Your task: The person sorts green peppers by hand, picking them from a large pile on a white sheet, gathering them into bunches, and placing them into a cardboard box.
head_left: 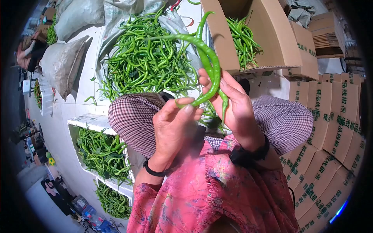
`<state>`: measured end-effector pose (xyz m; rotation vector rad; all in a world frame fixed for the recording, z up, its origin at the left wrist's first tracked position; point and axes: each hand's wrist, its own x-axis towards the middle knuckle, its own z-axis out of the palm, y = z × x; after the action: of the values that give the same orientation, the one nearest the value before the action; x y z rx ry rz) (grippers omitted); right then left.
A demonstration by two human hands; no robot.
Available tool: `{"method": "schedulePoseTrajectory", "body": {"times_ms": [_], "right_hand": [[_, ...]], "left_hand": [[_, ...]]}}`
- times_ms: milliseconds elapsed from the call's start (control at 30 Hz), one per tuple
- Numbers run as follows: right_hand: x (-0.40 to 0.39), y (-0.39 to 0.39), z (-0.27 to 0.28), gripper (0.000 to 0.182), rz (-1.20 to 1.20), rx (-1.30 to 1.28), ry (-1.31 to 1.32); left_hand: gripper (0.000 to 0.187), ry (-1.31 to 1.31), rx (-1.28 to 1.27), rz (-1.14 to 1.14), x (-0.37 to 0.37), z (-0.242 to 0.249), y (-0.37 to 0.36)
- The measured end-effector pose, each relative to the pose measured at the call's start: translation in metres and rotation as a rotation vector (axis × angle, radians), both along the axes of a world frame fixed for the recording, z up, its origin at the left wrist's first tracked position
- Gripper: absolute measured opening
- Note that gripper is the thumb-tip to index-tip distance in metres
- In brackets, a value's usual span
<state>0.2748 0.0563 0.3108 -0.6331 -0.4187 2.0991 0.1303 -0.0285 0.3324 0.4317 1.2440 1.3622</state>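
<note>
Above my lap, my right hand [236,103] holds a few long green chili peppers [210,64] against its palm and fingers. Some curve up past the fingertips, and one hangs down over the palm. My left hand [175,122] pinches the lower end of a curved pepper between thumb and forefinger. That pepper runs across to my right hand. Just beyond my knees lies a large heap of green chili peppers [143,58] on a pale woven sack. More loose peppers [210,116] show between my legs, partly hidden by my hands.
An open cardboard box [272,35] with peppers inside stands ahead on the right. White foam boxes [91,122] of peppers sit at my left. Stacked printed cartons [326,116] line the right side. Full sacks [64,64] lie ahead left, and another person [29,54] is at the far left.
</note>
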Motion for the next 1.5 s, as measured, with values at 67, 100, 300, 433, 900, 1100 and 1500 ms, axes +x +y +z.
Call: {"method": "schedulePoseTrajectory", "body": {"times_ms": [67, 100, 300, 433, 900, 1100, 1500], "right_hand": [[0.000, 0.003, 0.001, 0.045, 0.027, 0.016, 0.036], [-0.001, 0.004, 0.004, 0.048, 0.030, 0.003, 0.048], [0.003, 0.012, 0.016, 0.050, 0.085, 0.019, 0.056], [0.021, 0.041, 0.039, 0.044, 0.005, 0.218, -0.055], [0.104, 0.212, 0.047, 0.050, 0.239, 0.677, -1.291], [0.152, 0.223, 0.021, 0.058, 0.490, 0.407, -1.448], [0.107, 0.317, 0.057, 0.050, 0.941, 0.803, -1.539]], "left_hand": [[0.018, 0.019, -0.004, 0.012, -0.001, -0.001, 0.000], [0.016, 0.028, -0.043, 0.004, -0.002, -0.001, 0.000], [0.018, 0.055, -0.116, -0.117, -0.007, -0.003, 0.004], [0.027, 0.259, 0.011, -0.127, -0.015, 0.018, 0.004], [0.025, 0.332, 0.026, 0.082, -0.159, 0.000, 0.033], [0.015, 0.294, -0.344, -0.007, -0.168, -0.098, 0.026], [0.013, -0.027, -0.417, -0.135, -0.154, -0.191, 0.037]]}}
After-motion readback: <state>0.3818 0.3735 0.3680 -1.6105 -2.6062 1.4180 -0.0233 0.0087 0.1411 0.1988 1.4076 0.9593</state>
